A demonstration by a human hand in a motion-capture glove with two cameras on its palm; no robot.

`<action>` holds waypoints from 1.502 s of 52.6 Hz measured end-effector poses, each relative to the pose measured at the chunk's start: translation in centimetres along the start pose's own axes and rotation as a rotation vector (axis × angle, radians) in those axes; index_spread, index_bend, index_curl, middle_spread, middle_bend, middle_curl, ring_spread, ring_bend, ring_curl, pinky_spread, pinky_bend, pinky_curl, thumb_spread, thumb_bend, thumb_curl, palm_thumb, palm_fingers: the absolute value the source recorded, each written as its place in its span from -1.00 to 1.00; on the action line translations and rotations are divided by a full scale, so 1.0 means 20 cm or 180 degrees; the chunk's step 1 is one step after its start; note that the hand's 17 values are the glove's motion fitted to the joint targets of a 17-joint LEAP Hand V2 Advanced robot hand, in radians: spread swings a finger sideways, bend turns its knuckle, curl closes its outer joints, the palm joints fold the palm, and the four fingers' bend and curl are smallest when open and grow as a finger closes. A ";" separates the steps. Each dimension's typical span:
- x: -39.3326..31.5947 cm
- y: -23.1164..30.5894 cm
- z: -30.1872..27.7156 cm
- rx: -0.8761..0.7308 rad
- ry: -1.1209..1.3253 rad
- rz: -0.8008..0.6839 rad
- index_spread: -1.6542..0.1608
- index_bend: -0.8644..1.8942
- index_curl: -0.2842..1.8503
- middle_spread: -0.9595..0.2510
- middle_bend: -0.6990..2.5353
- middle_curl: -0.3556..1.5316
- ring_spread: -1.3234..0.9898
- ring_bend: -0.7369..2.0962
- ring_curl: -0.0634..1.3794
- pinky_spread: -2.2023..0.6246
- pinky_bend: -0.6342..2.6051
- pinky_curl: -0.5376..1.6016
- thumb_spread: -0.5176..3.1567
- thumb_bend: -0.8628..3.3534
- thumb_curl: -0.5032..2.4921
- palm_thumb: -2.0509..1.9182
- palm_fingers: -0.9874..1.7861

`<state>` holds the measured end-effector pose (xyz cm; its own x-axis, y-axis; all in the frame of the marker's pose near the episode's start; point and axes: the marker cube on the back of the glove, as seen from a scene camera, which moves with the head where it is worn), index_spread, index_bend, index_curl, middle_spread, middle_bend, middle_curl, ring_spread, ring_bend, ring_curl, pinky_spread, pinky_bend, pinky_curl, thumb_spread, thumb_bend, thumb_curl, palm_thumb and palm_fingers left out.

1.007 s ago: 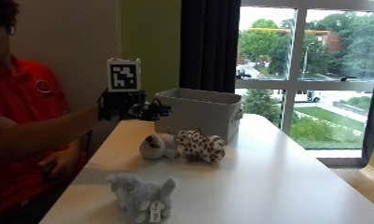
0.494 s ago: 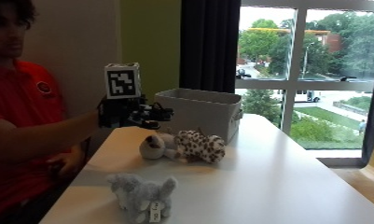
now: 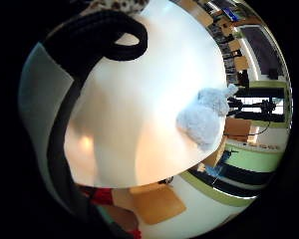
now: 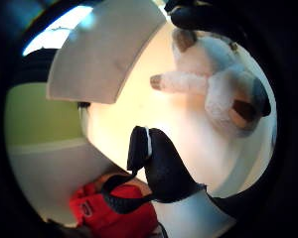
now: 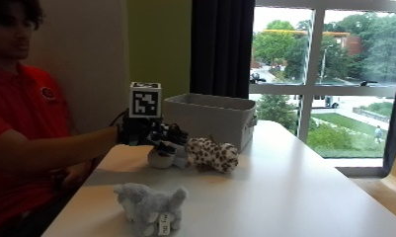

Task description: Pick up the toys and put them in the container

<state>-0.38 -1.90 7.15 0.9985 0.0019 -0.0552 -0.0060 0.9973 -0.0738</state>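
Lowered, the right hands (image 5: pixel 153 136) hover open, partly hiding the white toy (image 5: pixel 162 157).

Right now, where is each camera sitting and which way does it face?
Outside view: beside the table, facing the person, gloved right hand, bin and three toys.
Little finger palm view: on the palm, facing the tabletop and grey toy; black strap shows.
Thumb palm view: on the palm, facing the white toy and bin; black fingers show.
Shared: the outside and little finger views both show the grey toy.
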 end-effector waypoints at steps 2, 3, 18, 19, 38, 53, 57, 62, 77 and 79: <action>0.00 -0.01 0.01 0.0008 0.0002 0.0015 0.35 -0.24 -0.44 0.35 -0.47 -0.35 0.03 -0.27 -0.60 0.59 -0.10 -0.15 -0.07 -0.61 -0.51 0.01 -0.25; 0.00 -0.02 0.02 0.0016 0.0001 0.0023 0.35 -0.24 -0.44 0.35 -0.47 -0.35 0.02 -0.27 -0.60 0.59 -0.10 -0.15 -0.07 -0.61 -0.51 0.02 -0.25; -0.03 -0.12 0.07 0.0084 -0.0033 -0.0038 0.35 -0.27 -0.45 0.33 -0.46 -0.33 0.01 -0.21 -0.54 0.58 -0.03 -0.13 -0.07 -0.60 -0.50 0.02 -0.22; -0.03 -0.13 0.07 0.0095 -0.0034 -0.0037 0.35 -0.27 -0.45 0.33 -0.46 -0.33 0.01 -0.20 -0.54 0.58 -0.03 -0.14 -0.07 -0.60 -0.49 0.03 -0.22; 0.03 -0.24 0.14 0.0016 0.0762 0.0295 0.35 -0.27 -0.49 0.32 -0.45 -0.31 -0.02 -0.12 -0.49 0.53 0.08 -0.11 -0.07 -0.60 -0.47 0.04 -0.22; -0.05 -0.32 0.17 -0.0016 0.0718 0.0118 0.34 -0.30 -0.56 0.26 -0.46 -0.31 -0.11 0.14 -0.39 0.44 0.12 -0.12 -0.06 -0.60 -0.45 0.07 -0.08; -0.06 -0.31 0.17 -0.0072 0.0720 -0.0023 0.33 -0.28 -0.56 0.22 -0.44 -0.30 -0.14 0.22 -0.36 0.42 0.10 -0.14 -0.05 -0.60 -0.45 0.07 -0.02; -0.08 -0.30 0.17 -0.0056 0.0700 -0.0253 0.30 -0.23 -0.55 0.16 -0.44 -0.30 -0.16 0.21 -0.37 0.38 0.11 -0.15 -0.03 -0.60 -0.45 0.07 0.10; -0.07 -0.36 0.20 0.0308 0.0727 0.0218 0.32 -0.21 -0.47 -0.11 -0.35 -0.22 -0.23 0.14 -0.42 0.26 0.03 -0.18 -0.01 -0.54 -0.38 0.22 0.44; -0.06 -0.36 0.20 0.0340 0.0730 0.0123 0.32 -0.19 -0.46 -0.13 -0.34 -0.21 -0.24 0.13 -0.42 0.25 0.02 -0.19 -0.05 -0.53 -0.35 0.25 0.48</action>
<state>-1.34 -8.82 11.78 0.9589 0.0356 -0.2814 -0.0260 0.9989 0.0378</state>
